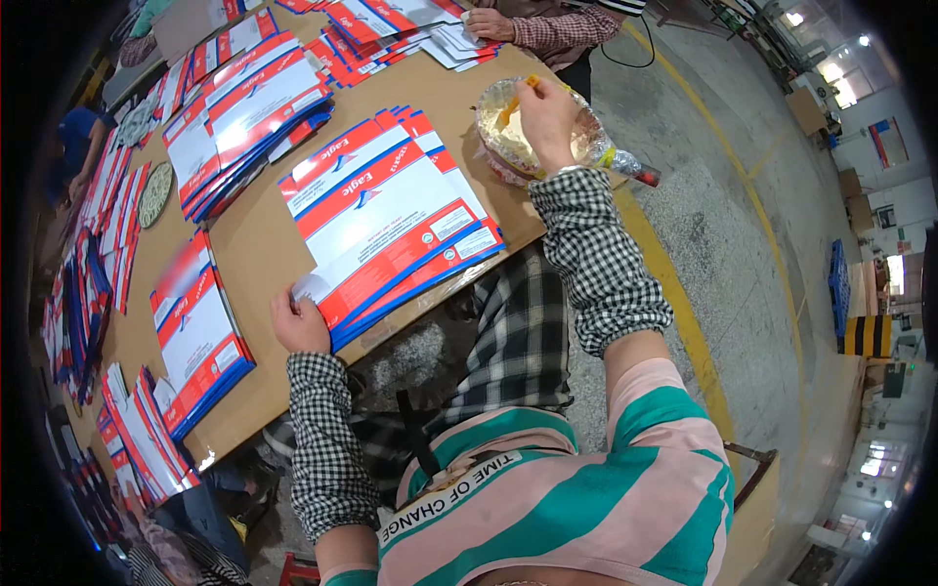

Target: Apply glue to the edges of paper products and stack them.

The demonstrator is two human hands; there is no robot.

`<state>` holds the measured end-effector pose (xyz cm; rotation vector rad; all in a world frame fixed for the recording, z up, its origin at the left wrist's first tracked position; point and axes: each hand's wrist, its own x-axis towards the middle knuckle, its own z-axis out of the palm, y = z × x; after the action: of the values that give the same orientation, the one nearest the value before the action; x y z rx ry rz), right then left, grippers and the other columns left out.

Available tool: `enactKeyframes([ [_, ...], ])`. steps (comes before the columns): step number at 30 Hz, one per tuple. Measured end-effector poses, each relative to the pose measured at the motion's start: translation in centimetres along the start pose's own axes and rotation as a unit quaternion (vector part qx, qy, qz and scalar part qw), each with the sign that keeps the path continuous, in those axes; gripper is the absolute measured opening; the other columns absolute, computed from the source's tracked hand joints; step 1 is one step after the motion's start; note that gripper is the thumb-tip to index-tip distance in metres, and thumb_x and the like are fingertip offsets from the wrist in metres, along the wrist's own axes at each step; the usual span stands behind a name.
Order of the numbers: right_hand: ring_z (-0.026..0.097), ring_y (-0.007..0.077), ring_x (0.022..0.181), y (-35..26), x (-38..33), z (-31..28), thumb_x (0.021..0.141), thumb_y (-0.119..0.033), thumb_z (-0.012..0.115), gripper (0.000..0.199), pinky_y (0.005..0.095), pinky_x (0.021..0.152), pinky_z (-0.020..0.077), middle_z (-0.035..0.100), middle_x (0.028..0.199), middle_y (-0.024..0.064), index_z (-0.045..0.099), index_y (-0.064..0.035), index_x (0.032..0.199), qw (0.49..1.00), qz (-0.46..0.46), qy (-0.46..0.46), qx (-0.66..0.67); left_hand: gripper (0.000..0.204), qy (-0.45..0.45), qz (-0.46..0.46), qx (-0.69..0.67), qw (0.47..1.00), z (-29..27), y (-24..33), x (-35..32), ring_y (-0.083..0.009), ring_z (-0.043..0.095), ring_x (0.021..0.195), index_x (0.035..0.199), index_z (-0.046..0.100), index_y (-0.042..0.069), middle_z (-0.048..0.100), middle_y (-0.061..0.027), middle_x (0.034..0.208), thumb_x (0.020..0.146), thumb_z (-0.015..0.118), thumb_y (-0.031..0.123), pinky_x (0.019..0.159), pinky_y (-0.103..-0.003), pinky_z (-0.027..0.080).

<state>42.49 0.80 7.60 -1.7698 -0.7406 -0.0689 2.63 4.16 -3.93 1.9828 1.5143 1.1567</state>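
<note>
A fanned stack of flat red, white and blue printed cartons (391, 220) lies on the brown table (259, 244) in front of me. My left hand (298, 322) rests at the stack's near left corner, fingers on the edge of the sheets. My right hand (547, 117) is stretched out to a round bowl lined with clear plastic (508, 146) at the table's right edge. It pinches a thin yellow-handled brush (510, 109) whose tip dips into the pale paste in the bowl. Both forearms wear checked sleeve covers.
More stacks of the same cartons lie at the left (200, 342), behind (249, 112) and at the far end (381, 29). Another person's hand (489, 24) rests on white sheets at the top. A round lid (154, 193) lies at the left. The concrete floor with a yellow line (684, 303) is on my right.
</note>
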Motion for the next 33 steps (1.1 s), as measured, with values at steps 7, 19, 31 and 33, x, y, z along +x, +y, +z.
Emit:
enactKeyframes([
  [7,0.060,0.0352,0.074,0.7,1.0,0.5,0.076,-0.028,0.058,0.028,0.0407,0.067,0.0460,0.062,0.078,0.0190,0.064,-0.0015,0.083,0.989,-0.013,-0.084,-0.118,0.026,-0.016,-0.033,0.005,0.999,0.1,0.2,0.0,-0.0193,0.049,0.066,0.098,0.058,-0.003,0.054,-0.0110,0.082,0.074,0.051,0.002,0.061,-0.029,0.043],
  [19,0.052,0.0078,0.050,-0.3,0.3,-1.9,0.082,-0.019,0.061,0.022,0.0212,0.047,0.0394,0.058,0.063,0.0022,0.063,0.0024,0.087,0.987,0.077,-0.101,0.095,0.025,-0.012,-0.011,0.012,1.000,0.1,0.1,0.1,-0.0188,0.048,0.065,0.097,0.058,-0.003,0.052,-0.0103,0.080,0.073,0.051,0.002,0.061,-0.030,0.042],
  [31,0.058,0.0117,0.059,-2.0,-0.7,-4.2,0.084,-0.015,0.060,0.018,0.0214,0.049,0.0448,0.061,0.076,0.0076,0.058,0.0022,0.089,0.964,0.081,-0.136,0.216,0.016,-0.213,-0.073,0.063,0.972,-1.8,-2.7,4.8,-0.0320,0.057,0.075,0.086,0.056,-0.004,0.057,-0.0196,0.079,0.072,0.053,0.003,0.068,-0.037,0.046],
  [33,0.059,0.0131,0.057,-1.9,-0.8,-5.1,0.087,-0.016,0.056,0.018,0.0225,0.049,0.0480,0.059,0.074,0.0067,0.055,0.0017,0.089,0.952,0.082,-0.053,0.289,0.015,-0.220,-0.061,0.101,0.968,-2.6,-1.9,5.5,-0.0330,0.058,0.075,0.085,0.056,-0.004,0.058,-0.0206,0.076,0.072,0.053,0.003,0.067,-0.039,0.046],
])
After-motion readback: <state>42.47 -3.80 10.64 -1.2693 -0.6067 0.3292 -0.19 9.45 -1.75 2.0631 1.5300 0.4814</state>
